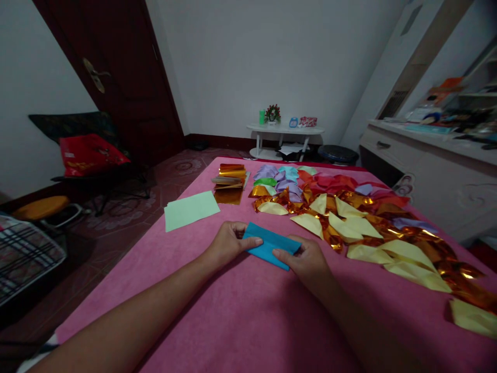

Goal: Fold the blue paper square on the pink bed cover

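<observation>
A folded sheet of blue paper (269, 245) is held between my two hands, just above the pink cloth. My left hand (229, 242) pinches its left end, thumb on top and fingers behind. At the right end, my right hand (308, 259) grips it the same way, with the thumb pressing on the near face. Beyond my left hand lies a pale green stack of paper sheets (192, 210). Behind that sits a pile of gold foil sheets (229, 194). To the right spread many folded paper pieces, among them pale yellow ones (355, 227) and shiny gold ones (388, 215).
The pink cloth (217, 321) covers the surface under my hands. Past its far edge stands a small white table (285, 128) with a plant and small items. A dresser (435, 155) is on the right; a chair with a red bag (91, 155) is on the left.
</observation>
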